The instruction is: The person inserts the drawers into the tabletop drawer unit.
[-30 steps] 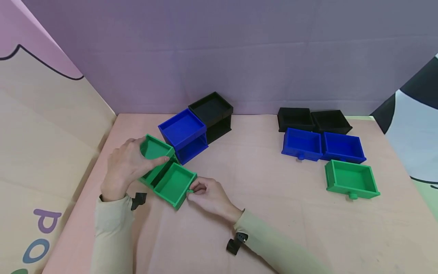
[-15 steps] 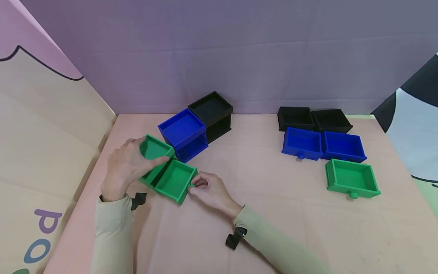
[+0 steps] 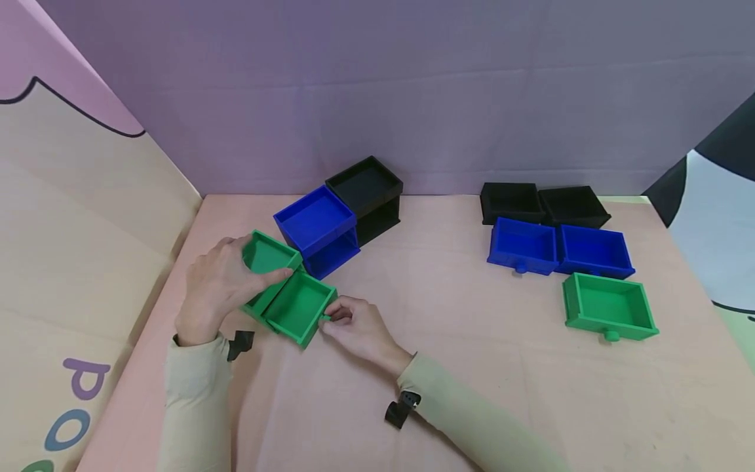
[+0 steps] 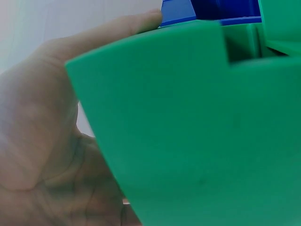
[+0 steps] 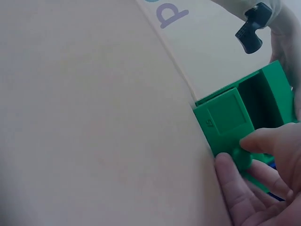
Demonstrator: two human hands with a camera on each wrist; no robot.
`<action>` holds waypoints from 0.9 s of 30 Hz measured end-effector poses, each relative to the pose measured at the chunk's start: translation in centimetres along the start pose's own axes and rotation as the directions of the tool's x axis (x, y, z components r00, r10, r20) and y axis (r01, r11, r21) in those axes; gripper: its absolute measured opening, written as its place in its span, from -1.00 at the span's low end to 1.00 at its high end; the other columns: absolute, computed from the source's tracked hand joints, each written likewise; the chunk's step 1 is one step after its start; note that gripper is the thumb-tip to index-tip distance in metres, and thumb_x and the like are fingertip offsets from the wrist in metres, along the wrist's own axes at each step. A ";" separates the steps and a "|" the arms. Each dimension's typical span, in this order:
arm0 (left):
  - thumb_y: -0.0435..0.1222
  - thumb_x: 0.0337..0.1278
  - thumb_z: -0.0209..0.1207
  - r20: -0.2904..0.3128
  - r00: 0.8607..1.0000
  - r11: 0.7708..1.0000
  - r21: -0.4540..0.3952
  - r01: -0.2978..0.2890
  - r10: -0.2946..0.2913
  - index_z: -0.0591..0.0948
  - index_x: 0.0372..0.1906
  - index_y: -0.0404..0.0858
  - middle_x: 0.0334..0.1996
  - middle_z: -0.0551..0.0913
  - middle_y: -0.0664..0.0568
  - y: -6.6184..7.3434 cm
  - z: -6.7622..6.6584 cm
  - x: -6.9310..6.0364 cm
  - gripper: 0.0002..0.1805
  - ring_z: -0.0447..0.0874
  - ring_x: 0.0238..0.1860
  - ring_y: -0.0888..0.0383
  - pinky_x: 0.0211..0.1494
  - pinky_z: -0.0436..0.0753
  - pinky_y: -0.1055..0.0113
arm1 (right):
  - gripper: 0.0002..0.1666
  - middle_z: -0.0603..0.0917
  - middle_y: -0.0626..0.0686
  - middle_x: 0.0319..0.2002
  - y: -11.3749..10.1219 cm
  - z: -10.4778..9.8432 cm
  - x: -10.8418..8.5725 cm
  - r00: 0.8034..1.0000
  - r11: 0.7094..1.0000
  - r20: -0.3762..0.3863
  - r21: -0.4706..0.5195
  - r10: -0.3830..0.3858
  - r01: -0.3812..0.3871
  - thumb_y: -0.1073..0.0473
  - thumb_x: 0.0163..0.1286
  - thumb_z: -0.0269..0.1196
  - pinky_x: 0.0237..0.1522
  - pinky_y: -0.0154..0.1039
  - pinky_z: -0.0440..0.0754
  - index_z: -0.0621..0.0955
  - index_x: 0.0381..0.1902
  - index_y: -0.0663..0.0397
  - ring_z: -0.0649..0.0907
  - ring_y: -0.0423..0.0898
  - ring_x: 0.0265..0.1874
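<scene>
L hand (image 3: pixel 215 285) grip wrapped round green cab (image 3: pixel 268 251), thumb along its upper edge. R hand (image 3: pixel 360 331) grip pinching knob (image 5: pixel 242 159) of green drawer (image 3: pixel 299 301); drawer at green cab's front, rear end by lower bay, most of it showing outside; exact depth in bay unclear. Blue cab (image 3: pixel 315 219) just beside green cab, far R side; black cab (image 3: pixel 366 187) next beyond blue. Well R of green cab on bench (image 3: pixel 436 288): 2 black trays (image 3: pixel 510 202), 2 blue drawers (image 3: pixel 523 242), 2nd green drawer (image 3: pixel 612 305), knob side twd viewer.
</scene>
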State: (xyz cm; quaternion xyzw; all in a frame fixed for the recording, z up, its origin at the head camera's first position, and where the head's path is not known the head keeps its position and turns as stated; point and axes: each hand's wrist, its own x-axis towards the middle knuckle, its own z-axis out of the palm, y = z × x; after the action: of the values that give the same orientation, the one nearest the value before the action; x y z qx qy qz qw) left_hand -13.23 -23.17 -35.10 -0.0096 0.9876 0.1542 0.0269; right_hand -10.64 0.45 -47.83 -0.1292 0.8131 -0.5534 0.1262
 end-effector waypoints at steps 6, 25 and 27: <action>0.47 0.06 0.30 0.001 1.000 1.000 -0.003 0.001 -0.001 0.40 0.57 -0.37 0.24 0.64 -0.39 0.1 0.0 0.1 0.22 0.66 -0.06 -0.25 -0.14 0.65 -0.04 | -0.79 0.86 -0.02 -0.16 -0.3 -1.0 -0.4 0.997 0.987 0.024 -0.139 -0.076 0.078 0.14 0.40 0.44 -0.14 -0.31 0.75 0.78 -0.06 0.05 0.80 -0.22 -0.26; 0.44 0.06 0.32 -0.015 1.000 1.000 0.003 -0.004 0.004 0.42 0.55 -0.38 0.26 0.64 -0.41 -0.1 0.1 0.0 0.19 0.68 -0.08 -0.26 -0.16 0.66 -0.03 | -0.83 0.87 0.02 -0.15 -0.3 -0.6 -0.2 0.994 0.984 0.016 -0.138 -0.107 0.108 0.19 0.41 0.46 -0.16 -0.33 0.77 0.80 -0.08 0.07 0.82 -0.18 -0.26; 0.44 0.07 0.32 -0.016 1.000 1.000 0.002 -0.005 0.005 0.42 0.55 -0.38 0.26 0.64 -0.41 -0.1 0.1 0.0 0.19 0.68 -0.08 -0.25 -0.16 0.65 -0.02 | -0.83 0.88 0.02 -0.16 -0.3 -0.6 -0.1 0.994 0.984 0.013 -0.138 -0.110 0.110 0.19 0.41 0.46 -0.15 -0.32 0.76 0.81 -0.07 0.07 0.82 -0.18 -0.25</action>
State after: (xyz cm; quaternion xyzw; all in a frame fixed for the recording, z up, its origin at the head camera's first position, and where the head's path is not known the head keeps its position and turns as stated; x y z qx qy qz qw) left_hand -13.18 -23.22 -35.17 -0.0086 0.9880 0.1530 0.0184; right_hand -10.69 0.92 -47.38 -0.1838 0.8407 -0.5016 0.0883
